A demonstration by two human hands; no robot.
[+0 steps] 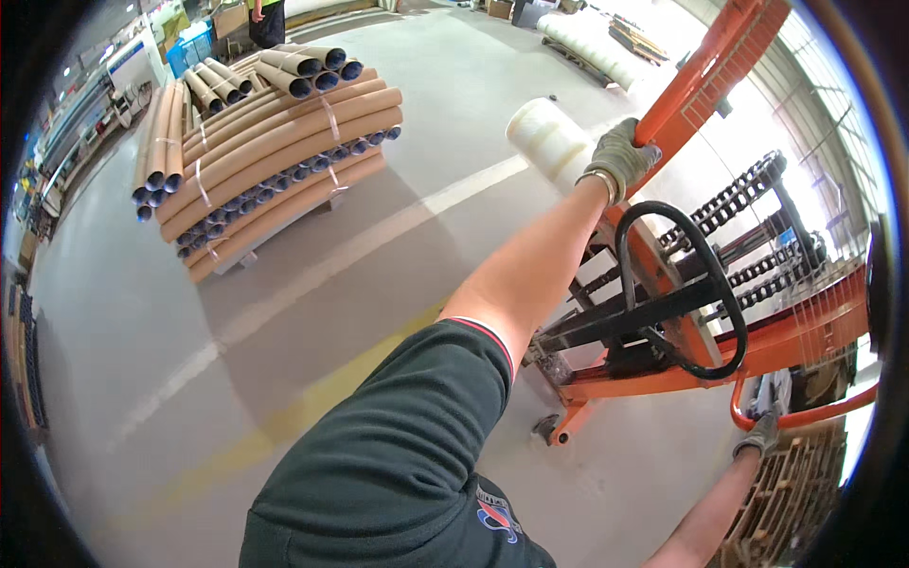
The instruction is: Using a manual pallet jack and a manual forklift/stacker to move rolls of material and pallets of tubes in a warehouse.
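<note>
My left hand [620, 158], in a grey work glove, is closed around the edge of the orange upright mast [696, 80] of a hand stacker. My right hand [760, 434], gloved too, grips the stacker's orange handlebar [824, 409] at the lower right. Between my hands a black hose [734, 312] loops in front of the frame, and lift chains [748, 194] run along the mast. A small caster wheel [545, 429] sits under the near leg. Beyond my left hand lies a thick white roll [549, 137]; whether it touches the stacker is hidden.
A strapped stack of brown cardboard tubes [284, 142] stands on a pallet at the left. Wooden pallets [791, 497] are piled at the lower right. More white rolls [592, 52] lie far back. A person [267, 21] stands behind the tubes. Machinery [85, 104] lines the left side.
</note>
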